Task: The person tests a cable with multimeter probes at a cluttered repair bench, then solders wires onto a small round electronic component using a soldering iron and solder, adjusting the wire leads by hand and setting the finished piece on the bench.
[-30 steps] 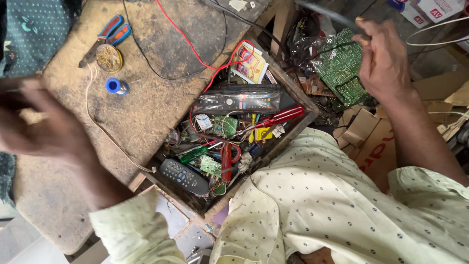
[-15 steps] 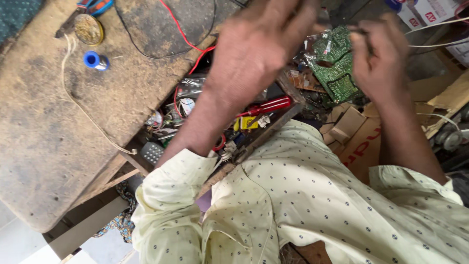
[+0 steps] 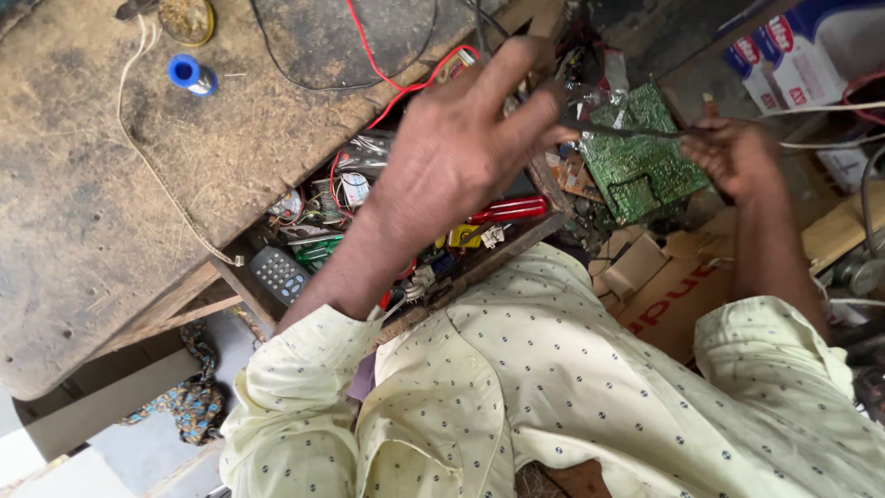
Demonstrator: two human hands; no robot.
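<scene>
My left hand (image 3: 461, 157) reaches across the open drawer, with its fingertips pinched on a thin dark wire (image 3: 627, 131). The wire runs rightward over a green circuit board (image 3: 645, 171) that lies among clutter beyond the drawer. On the wire's other end, my right hand (image 3: 737, 152) is closed, just right of the board. Both of my sleeves are pale yellow with small dots.
A worn wooden workbench (image 3: 138, 203) carries a blue spool (image 3: 192, 74), a round tin (image 3: 187, 18) and a red wire (image 3: 387, 74). Its open drawer (image 3: 516, 244) holds a remote control (image 3: 279, 274), a red-handled screwdriver (image 3: 507, 209) and small parts. Cardboard boxes (image 3: 664, 295) sit below the board.
My left hand swung from the bench's left side across the drawer to the wire by the circuit board. My right hand stayed near the board. The view shifted slightly.
</scene>
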